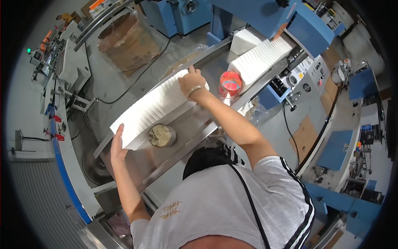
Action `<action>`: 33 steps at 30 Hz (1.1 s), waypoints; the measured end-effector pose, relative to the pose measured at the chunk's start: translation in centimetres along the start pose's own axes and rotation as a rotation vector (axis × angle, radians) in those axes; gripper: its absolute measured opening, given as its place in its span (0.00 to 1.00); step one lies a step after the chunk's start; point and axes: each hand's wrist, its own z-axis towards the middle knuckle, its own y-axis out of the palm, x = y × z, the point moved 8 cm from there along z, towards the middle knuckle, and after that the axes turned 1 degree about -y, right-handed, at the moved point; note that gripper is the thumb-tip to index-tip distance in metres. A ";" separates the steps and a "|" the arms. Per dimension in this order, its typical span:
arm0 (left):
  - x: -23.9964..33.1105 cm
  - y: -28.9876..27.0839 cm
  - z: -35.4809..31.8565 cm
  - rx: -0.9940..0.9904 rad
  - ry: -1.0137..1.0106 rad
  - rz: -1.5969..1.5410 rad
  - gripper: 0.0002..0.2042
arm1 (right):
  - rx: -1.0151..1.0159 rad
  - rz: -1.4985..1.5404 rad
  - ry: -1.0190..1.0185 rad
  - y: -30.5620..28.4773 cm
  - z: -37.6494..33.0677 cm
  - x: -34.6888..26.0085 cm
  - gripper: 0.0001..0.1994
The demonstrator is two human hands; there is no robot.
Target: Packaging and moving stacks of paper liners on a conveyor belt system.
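Note:
A long row of white folded paper tissues (153, 106) lies slantwise on the metal table, between my two hands. My left hand (118, 143) presses against its near left end, fingers stretched along the end face. At the far right end, my right hand (193, 81) grips the row with its fingers bent over the top edge; a bracelet is on that wrist. Beside the row, on my side, stands a round clear container (162, 135) with crumpled pale material inside. A red-topped clear container (230, 85) stands to the right of my right hand.
Another white tissue row (263, 58) and a white block (244, 41) lie further along the metal table (182, 155), by a blue machine (259, 14). A large cardboard box with plastic (130, 43) sits on the floor beyond. More machinery stands left and right.

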 end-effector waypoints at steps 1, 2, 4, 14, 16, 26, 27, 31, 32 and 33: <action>-0.2 -0.9 0.2 0.002 -0.004 0.002 0.30 | 0.013 -0.004 0.017 -0.6 -0.9 -0.3 0.18; -0.5 -1.5 0.4 -0.039 -0.028 0.028 0.31 | -0.096 -0.063 0.021 -0.5 -1.4 -0.1 0.20; -0.5 -1.6 0.6 -0.045 -0.010 0.054 0.32 | -0.107 0.039 0.118 -1.6 -2.1 1.7 0.23; -0.7 2.9 2.9 -0.147 0.128 0.121 0.38 | 0.455 -0.310 -0.089 -6.6 -4.8 2.7 0.23; -0.5 3.1 1.9 -0.144 0.124 0.100 0.36 | 0.023 -0.106 -0.035 -4.3 -6.9 -0.4 0.25; -0.5 3.1 2.0 -0.112 0.072 0.157 0.33 | -0.284 0.314 -0.251 4.3 -15.6 -10.5 0.43; -0.5 2.9 2.3 -0.119 0.083 0.159 0.33 | -0.270 0.312 -0.252 4.5 -15.6 -10.6 0.43; -0.6 3.6 2.1 -0.117 0.051 0.122 0.30 | -0.333 0.337 -0.287 4.7 -15.5 -10.4 0.41; -0.6 3.7 2.2 -0.154 0.042 0.109 0.28 | -0.335 0.335 -0.407 4.1 -15.8 -11.0 0.40; -0.6 3.6 1.9 -0.146 0.050 0.128 0.27 | -0.337 0.331 -0.526 3.5 -16.3 -11.6 0.39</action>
